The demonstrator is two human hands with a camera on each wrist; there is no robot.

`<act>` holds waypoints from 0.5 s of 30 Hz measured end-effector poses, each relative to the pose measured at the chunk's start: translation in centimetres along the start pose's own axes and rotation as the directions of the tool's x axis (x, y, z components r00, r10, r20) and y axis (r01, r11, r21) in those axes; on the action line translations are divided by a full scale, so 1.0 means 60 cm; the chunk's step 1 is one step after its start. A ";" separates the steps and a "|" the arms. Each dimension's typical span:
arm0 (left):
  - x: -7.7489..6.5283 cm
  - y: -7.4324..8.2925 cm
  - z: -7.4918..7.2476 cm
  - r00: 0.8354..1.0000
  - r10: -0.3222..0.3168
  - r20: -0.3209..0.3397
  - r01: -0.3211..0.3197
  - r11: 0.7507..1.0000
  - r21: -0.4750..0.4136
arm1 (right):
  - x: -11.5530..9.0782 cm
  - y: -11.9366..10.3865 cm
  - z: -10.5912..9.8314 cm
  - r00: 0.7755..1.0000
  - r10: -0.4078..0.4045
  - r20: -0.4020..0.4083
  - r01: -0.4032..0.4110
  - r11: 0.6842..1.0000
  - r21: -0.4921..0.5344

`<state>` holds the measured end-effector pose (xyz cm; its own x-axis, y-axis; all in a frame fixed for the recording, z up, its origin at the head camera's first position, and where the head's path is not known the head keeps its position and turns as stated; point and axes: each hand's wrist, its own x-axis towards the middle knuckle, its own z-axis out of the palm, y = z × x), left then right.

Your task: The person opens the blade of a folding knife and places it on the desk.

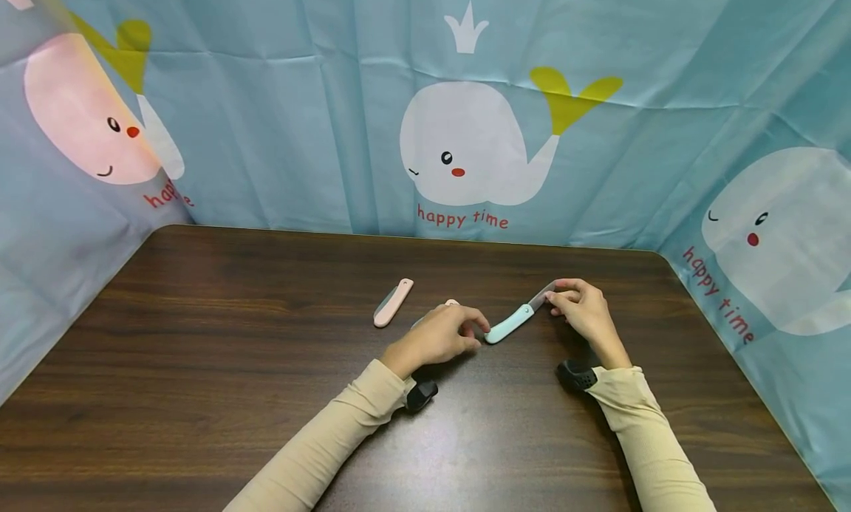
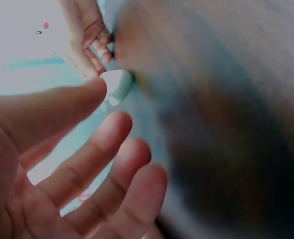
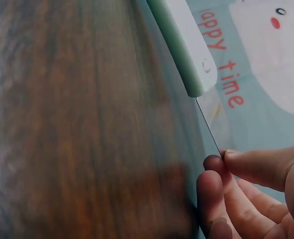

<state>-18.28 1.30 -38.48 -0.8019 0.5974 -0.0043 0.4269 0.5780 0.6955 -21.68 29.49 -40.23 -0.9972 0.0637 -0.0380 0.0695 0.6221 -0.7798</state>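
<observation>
A folding knife with a mint-green handle [image 1: 510,325] is unfolded, its blade [image 1: 541,296] pointing up and right in the head view. My right hand [image 1: 582,312] pinches the blade near its tip between thumb and fingers, as the right wrist view also shows. At the opposite end of the knife is my left hand [image 1: 439,335], a fingertip right at the butt of the handle [image 2: 119,85]. Its other fingers are loosely bent and spread apart in the left wrist view. A closed pink folding knife [image 1: 394,303] lies left of both hands.
Behind my left hand another pale pink piece [image 1: 452,302] peeks out, mostly hidden. The dark wooden table [image 1: 199,364] ends at a light blue whale-print curtain [image 1: 359,165]. Dark wrist devices [image 1: 422,396] sit on both wrists.
</observation>
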 end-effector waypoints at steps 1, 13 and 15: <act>-0.001 0.000 -0.003 1.000 0.009 0.007 -0.009 1.000 -0.010 | 0.000 0.000 0.001 1.000 -0.002 -0.001 0.001 1.000 -0.008; -0.017 0.006 -0.033 1.000 -0.019 -0.022 0.019 1.000 -0.013 | -0.003 0.000 0.000 0.998 -0.052 0.029 0.054 0.997 -0.055; -0.021 0.006 -0.036 0.999 -0.023 -0.030 0.023 1.000 -0.009 | -0.004 0.001 -0.001 0.998 -0.051 0.036 0.053 0.997 -0.056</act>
<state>-18.05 -0.45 -36.67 -0.8240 0.5666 0.0012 0.4043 0.5865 0.7018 -21.45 29.59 -40.24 -0.9998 0.0035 -0.0203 0.0174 0.6673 -0.7446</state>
